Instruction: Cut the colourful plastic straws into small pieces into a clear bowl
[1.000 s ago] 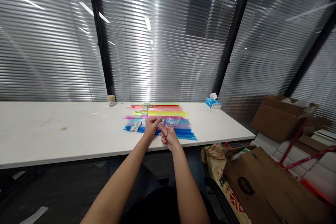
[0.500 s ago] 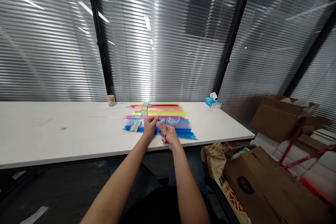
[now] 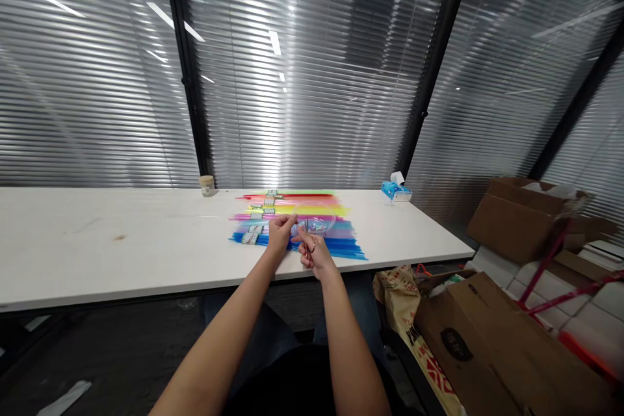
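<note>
My right hand (image 3: 318, 257) is closed around a small pair of scissors (image 3: 312, 244), with the thumb in one handle ring and the blades pointing away from me. Just left of it, my left hand (image 3: 281, 235) pinches thumb and forefinger together near the blades; whatever is between them is too small to make out. A clear round bowl (image 3: 335, 221) with small coloured bits inside stands right behind my hands. Under and around it lie bundles of thin coloured straws, blue straws (image 3: 346, 249) nearest, then purple, pink, yellow and red straws (image 3: 312, 195), several with paper labels (image 3: 252, 234).
The white table (image 3: 166, 253) runs along a wall of blinds. A lidded jar (image 3: 207, 186) stands at the back left, a blue tissue pack (image 3: 396, 192) at the back right. Cardboard boxes (image 3: 487, 325) and a paper bag (image 3: 397, 292) are on the lower right.
The thumb of my right hand has lifted and the scissors' handles have spread apart. My left hand stays nearly in the same place, still pinching.
</note>
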Demonstrator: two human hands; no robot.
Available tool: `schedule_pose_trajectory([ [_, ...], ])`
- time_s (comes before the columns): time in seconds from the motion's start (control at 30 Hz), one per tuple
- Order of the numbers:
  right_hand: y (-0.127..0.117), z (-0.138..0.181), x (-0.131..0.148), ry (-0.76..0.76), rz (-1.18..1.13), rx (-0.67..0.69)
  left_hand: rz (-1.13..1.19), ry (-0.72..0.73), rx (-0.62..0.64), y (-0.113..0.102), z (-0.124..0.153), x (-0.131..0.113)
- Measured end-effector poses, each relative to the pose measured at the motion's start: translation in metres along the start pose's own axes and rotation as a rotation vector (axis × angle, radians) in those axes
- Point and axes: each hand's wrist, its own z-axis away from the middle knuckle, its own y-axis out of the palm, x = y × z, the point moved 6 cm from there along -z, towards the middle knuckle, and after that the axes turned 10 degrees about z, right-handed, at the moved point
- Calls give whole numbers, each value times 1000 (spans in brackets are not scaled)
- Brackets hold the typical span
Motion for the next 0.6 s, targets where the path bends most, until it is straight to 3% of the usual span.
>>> schedule_pose_trajectory([
  [0.6,0,-1,-2,-31,1,-34,24,-3,67,7,2,-6],
])
